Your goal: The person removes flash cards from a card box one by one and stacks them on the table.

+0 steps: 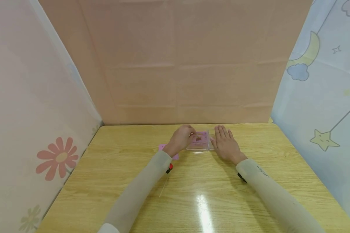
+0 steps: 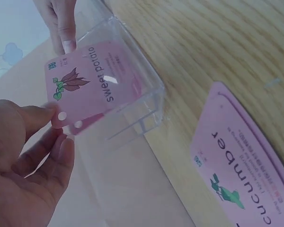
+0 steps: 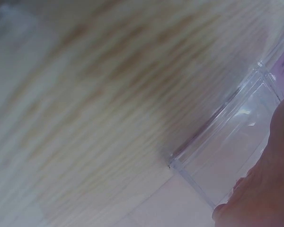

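My left hand (image 1: 179,139) pinches the corner of a pink sweet potato card (image 2: 80,87) between thumb and fingers. Part of that card lies within a clear plastic box (image 2: 154,90), and another pink card edge shows behind it. In the head view, the box (image 1: 197,149) stands on the table between my hands. My right hand (image 1: 226,145) rests with fingers extended on the clear box's right part; in the right wrist view this hand (image 3: 267,189) covers some of the transparent plastic (image 3: 227,146).
Pink cards with a cucumber card (image 2: 241,175) on top lie on the wooden table (image 1: 128,174), left of the box and partly under my left wrist in the head view. A tan backdrop (image 1: 175,81) rises behind the table, with patterned side walls.
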A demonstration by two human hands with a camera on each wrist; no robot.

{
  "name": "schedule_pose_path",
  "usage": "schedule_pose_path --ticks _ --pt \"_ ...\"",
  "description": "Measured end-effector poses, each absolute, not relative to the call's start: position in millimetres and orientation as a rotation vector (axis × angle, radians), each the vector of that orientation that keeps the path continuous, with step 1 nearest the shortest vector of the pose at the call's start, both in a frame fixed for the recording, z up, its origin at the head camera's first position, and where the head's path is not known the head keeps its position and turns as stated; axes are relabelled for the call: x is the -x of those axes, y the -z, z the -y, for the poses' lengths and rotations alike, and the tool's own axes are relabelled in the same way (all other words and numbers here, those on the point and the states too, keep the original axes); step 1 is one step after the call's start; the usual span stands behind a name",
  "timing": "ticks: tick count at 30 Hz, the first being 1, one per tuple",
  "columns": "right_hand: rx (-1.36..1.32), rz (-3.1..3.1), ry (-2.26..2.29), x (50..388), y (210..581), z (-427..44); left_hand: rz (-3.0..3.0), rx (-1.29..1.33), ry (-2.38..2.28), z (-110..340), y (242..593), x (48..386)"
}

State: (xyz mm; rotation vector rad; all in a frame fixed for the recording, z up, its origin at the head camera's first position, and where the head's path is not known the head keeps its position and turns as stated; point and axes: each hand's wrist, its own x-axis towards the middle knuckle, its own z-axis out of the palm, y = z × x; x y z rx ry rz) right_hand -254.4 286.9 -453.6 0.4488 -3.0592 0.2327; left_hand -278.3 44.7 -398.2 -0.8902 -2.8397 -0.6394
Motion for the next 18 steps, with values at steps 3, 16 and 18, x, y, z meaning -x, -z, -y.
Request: schedule_pose_path --ticks 3,16,18 --pt "-0.451 3.058 -0.232 254.9 454.1 -286.3 2.826 0.895 0.632 -44.1 395.5 278.1" --pt "-0.443 3.055 -0.213 255.2 454.3 -286.8 2.842 0.830 0.959 -31.0 392.4 279.7" --pt "-0.441 3.055 -0.216 255.4 454.4 -287.0 2.810 0.818 0.996 -28.3 392.5 280.9"
